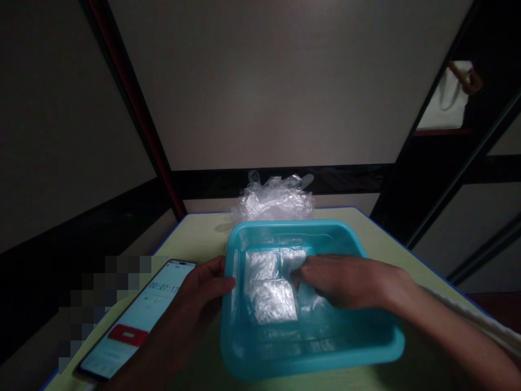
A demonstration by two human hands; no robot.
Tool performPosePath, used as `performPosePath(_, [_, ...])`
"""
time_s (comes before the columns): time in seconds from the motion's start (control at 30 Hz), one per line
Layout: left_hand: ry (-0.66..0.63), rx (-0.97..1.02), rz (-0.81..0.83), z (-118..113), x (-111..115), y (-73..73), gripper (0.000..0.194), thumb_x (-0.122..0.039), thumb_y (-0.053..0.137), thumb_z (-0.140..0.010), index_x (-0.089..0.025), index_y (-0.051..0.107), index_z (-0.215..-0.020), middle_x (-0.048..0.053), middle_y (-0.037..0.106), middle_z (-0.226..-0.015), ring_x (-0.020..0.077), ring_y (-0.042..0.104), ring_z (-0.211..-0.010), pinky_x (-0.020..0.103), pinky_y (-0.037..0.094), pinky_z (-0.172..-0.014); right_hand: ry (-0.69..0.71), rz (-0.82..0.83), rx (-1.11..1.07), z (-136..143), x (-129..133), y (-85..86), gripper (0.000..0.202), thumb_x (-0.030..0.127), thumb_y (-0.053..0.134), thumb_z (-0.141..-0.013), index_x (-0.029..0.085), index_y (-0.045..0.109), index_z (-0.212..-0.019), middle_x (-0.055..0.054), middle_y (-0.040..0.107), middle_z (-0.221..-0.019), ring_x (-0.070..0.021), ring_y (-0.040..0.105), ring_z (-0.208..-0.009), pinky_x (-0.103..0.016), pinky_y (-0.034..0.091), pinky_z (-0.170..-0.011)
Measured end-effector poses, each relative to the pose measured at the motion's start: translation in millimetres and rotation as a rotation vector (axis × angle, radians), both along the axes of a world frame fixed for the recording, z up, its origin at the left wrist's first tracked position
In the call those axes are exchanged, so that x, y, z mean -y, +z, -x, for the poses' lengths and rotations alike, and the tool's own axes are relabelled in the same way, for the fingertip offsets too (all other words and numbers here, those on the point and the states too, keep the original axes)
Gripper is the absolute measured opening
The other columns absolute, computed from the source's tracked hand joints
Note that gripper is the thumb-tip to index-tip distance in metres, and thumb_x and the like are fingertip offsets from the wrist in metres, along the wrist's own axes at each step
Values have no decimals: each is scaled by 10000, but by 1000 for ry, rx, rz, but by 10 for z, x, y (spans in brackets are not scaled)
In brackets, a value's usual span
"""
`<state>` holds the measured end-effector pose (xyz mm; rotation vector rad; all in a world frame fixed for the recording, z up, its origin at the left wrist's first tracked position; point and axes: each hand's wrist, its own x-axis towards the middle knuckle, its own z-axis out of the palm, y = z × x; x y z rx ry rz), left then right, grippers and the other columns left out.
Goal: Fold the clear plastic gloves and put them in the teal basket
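Note:
A turquoise plastic basin (309,355) stands on the table, slightly turned. My left hand (205,285) grips its left rim, the thumb over the edge and the fingers against the outer wall. Inside lie folded squares of clear, shiny plastic, which look like disposable gloves: one in front (274,301) and one behind it (260,264). My right hand (342,279) reaches into the basin from the right. Its fingers are curled and closed at the edge of another folded plastic glove (291,258); the fingertips are partly hidden.
A crumpled heap of clear plastic gloves (277,198) lies behind the basin at the table's far edge. A phone (138,320) showing a timer lies left, partly behind my left forearm. Cabinet panels (264,98) rise behind the table (199,231). A white bag (448,98) sits on a shelf at right.

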<state>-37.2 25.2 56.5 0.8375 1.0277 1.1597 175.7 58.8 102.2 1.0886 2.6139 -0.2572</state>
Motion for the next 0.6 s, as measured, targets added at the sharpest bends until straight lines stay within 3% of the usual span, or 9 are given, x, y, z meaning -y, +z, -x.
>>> performPosePath(0.13, [-63, -10, -7, 29, -22, -18, 162, -204, 712, -564, -148, 663, -709, 17, 642, -628, 144, 583, -568, 227, 446, -555, -10, 131, 22, 25, -34, 37, 459, -72, 500, -734, 110, 595, -1145, -129, 626, -1126, -245, 580, -1048, -334, 476, -872])
performPosePath(0.37, [-98, -27, -22, 38, -30, -24, 186, -238, 723, -578, -162, 674, -741, 9, 663, -684, 128, 588, -598, 218, 457, -585, 0, 184, 1, 28, -49, 56, 524, -110, 490, -715, 124, 575, -1176, -112, 606, -1175, -224, 549, -1101, -316, 444, -923])
performPosePath(0.5, [-86, -34, -9, 35, -32, -35, 191, -243, 722, -569, -161, 678, -736, 9, 661, -672, 127, 583, -590, 211, 452, -567, -16, 148, -41, -13, -61, 32, 517, -82, 509, -729, 143, 561, -1192, -109, 604, -1169, -224, 558, -1086, -313, 451, -907])
performPosePath(0.6, [-84, -46, -11, 35, -32, -36, 203, -246, 719, -569, -158, 682, -749, 9, 655, -666, 131, 582, -589, 216, 452, -564, -18, 53, -56, -42, -70, 8, 468, 26, 598, -751, 142, 551, -1202, -122, 625, -1121, -250, 590, -1032, -336, 471, -872])
